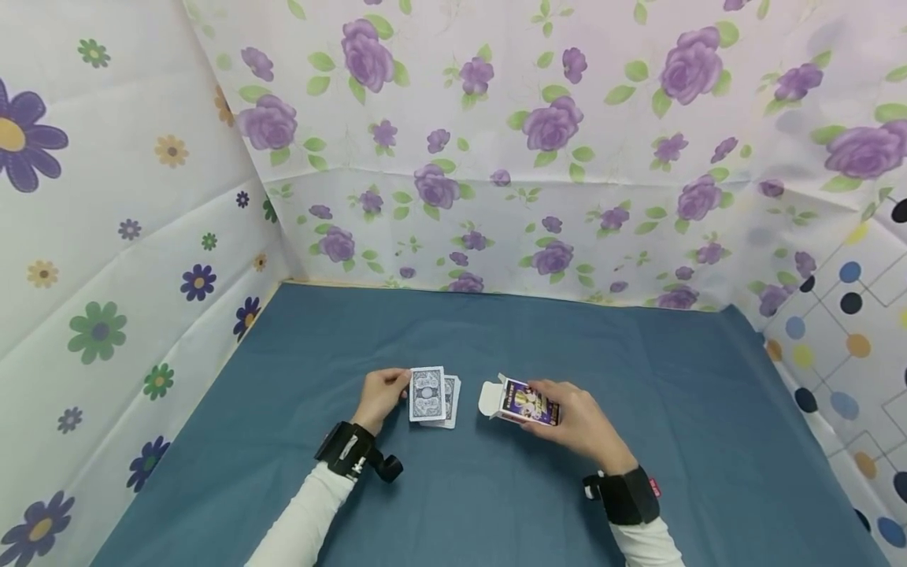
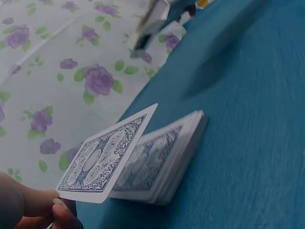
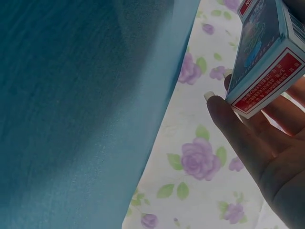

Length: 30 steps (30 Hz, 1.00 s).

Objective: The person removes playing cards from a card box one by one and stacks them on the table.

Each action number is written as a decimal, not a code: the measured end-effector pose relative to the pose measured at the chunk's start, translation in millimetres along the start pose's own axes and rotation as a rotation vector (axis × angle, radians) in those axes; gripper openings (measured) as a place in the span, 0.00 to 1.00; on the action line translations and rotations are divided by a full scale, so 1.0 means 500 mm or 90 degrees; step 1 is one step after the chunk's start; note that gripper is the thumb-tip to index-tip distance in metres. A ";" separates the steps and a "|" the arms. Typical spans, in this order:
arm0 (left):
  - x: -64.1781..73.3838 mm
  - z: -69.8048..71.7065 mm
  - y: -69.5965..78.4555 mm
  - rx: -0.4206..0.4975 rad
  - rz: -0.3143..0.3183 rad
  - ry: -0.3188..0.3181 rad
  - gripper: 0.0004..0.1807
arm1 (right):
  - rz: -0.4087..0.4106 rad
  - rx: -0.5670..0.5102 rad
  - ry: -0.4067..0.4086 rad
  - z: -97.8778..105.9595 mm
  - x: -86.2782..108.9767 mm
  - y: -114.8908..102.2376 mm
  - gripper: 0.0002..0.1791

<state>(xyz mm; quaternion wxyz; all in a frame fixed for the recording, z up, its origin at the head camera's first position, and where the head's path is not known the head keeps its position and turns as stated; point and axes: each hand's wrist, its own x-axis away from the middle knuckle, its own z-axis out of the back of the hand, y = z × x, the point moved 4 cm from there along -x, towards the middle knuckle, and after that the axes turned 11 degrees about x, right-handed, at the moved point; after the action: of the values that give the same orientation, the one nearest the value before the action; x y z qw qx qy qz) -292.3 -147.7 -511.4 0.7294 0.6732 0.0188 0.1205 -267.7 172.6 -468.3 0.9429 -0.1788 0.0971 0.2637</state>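
My left hand (image 1: 379, 398) pinches a single playing card (image 1: 427, 394) at its left edge between thumb and fingers. Its blue-and-white patterned back faces up, and in the left wrist view the card is tilted above a stack of cards (image 2: 157, 164) with the same back. That stack lies on the blue cloth, partly hidden behind the held card. Off to the right, my right hand (image 1: 583, 421) grips a purple printed card box (image 1: 527, 403) from its right end. The box's white flap (image 1: 490, 399) hangs open toward the cards. A red text panel (image 3: 269, 82) shows on the box in the right wrist view.
A blue cloth (image 1: 468, 504) covers the table. Floral sheets (image 1: 496, 157) rise behind its far edge, a flowered sheet (image 1: 127, 260) stands along the left, and a dotted sheet (image 1: 850, 370) along the right. Black straps (image 1: 347, 449) with small cameras sit on both wrists.
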 end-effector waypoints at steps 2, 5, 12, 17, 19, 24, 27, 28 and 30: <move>-0.005 -0.004 -0.005 -0.019 -0.007 0.007 0.15 | -0.003 -0.002 -0.001 -0.001 0.001 0.001 0.36; -0.010 -0.012 -0.009 -0.045 -0.017 0.020 0.14 | -0.003 -0.002 -0.003 -0.004 0.002 0.003 0.36; -0.012 -0.032 -0.008 -0.129 -0.059 0.058 0.13 | -0.005 -0.009 -0.003 -0.007 0.002 0.005 0.35; -0.013 -0.043 -0.002 -0.188 -0.138 0.080 0.09 | -0.004 -0.008 -0.005 -0.010 0.001 0.007 0.35; -0.012 -0.044 0.000 -0.208 -0.164 0.088 0.07 | -0.002 -0.009 -0.005 -0.011 0.000 0.007 0.35; -0.007 -0.046 0.003 -0.218 -0.172 0.088 0.06 | -0.001 -0.012 -0.001 -0.010 -0.001 0.008 0.35; -0.004 -0.047 0.005 -0.224 -0.165 0.078 0.07 | -0.001 -0.012 -0.001 -0.010 0.000 0.008 0.35; -0.003 -0.047 0.005 -0.227 -0.163 0.075 0.07 | -0.001 -0.012 -0.002 -0.011 0.000 0.008 0.35; -0.001 -0.047 0.006 -0.234 -0.159 0.065 0.08 | 0.000 -0.011 -0.003 -0.013 0.001 0.008 0.35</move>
<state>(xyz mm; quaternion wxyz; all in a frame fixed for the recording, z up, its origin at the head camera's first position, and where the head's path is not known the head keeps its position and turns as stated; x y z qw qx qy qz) -297.6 -124.7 -510.7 0.8473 0.5142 0.1166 0.0645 -270.0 173.6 -475.7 0.9416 -0.1859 0.0927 0.2650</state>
